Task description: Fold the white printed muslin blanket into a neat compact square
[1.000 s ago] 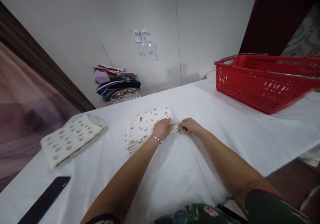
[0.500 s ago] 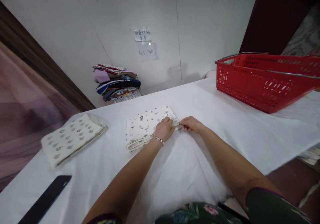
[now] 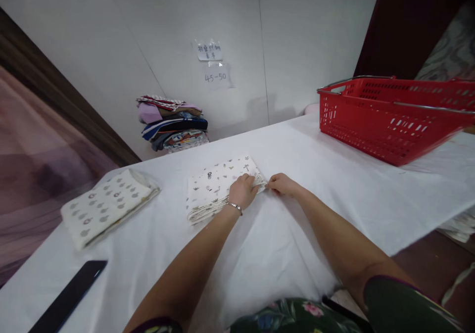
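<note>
A white cloth (image 3: 215, 179) with small scattered prints lies folded in several layers on the white-covered table (image 3: 289, 145). My left hand (image 3: 243, 192) rests on its near right corner, thumb and fingers closed about the layered edge. Just to the right, my right hand (image 3: 282, 183) pinches the corner of the same cloth between thumb and fingers. Farther left sits a second folded cloth (image 3: 107, 204), cream with grey fruit-like prints, apart from both hands.
A red plastic basket (image 3: 371, 120) with metal handles stands at the back right. Folded fabrics (image 3: 174, 122) are stacked by the wall, below paper signs (image 3: 215, 75). A dark flat object (image 3: 70, 296), phone-like, lies at the front left. Pink sheer fabric (image 3: 44, 174) hangs at the left.
Both hands stay at the cloth's right corner with almost the same grip. The view has shifted very slightly; the cloths and basket lie as before.
</note>
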Motion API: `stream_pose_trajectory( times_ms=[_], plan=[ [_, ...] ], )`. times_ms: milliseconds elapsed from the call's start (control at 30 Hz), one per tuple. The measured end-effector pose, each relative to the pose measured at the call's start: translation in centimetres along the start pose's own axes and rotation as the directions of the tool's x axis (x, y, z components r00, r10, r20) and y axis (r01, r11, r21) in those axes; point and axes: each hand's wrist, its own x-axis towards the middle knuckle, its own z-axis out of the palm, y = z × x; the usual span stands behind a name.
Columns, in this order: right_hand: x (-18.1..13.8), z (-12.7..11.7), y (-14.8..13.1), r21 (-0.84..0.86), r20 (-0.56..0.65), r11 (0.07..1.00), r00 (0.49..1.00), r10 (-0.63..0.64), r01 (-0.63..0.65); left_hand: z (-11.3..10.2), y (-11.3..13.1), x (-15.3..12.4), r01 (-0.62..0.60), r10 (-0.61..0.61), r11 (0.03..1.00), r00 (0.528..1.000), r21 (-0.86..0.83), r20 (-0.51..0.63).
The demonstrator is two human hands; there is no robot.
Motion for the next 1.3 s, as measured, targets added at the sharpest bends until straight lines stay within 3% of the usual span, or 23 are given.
stream_pose_trajectory(
  times_ms=[400, 700, 900, 1100, 1300],
  plan=[
    [-0.2, 0.7, -0.6, 0.358, 0.127, 0.930, 0.991, 0.041, -0.084, 0.6, 0.6, 0.0, 0.032, -0.031, 0.999, 0.999, 0.042, -0.041],
    [-0.7, 0.2, -0.9, 0.472, 0.210, 0.876, 0.978, 0.002, -0.103, 0.9, 1.0, -0.4, 0.008, -0.007, 0.998, 1.000, 0.065, -0.027],
    [-0.6, 1.2, -0.9, 0.354, 0.059, 0.935, 0.998, -0.009, -0.012, 0.8, 1.5, -0.5, -0.040, 0.037, 0.993, 0.999, 0.108, 0.033],
    [-0.3, 2.4, -0.8, 0.223, -0.099, 0.975, 0.995, 0.021, 0.001, 0.8, 1.5, -1.1, -0.104, 0.102, 0.990, 0.994, 0.095, 0.032],
    [-0.3, 2.4, -0.5, 0.179, -0.151, 0.984, 0.988, 0.018, 0.009, 0.5, -0.4, -3.4, -0.088, 0.089, 0.988, 0.996, 0.126, -0.006]
  ],
)
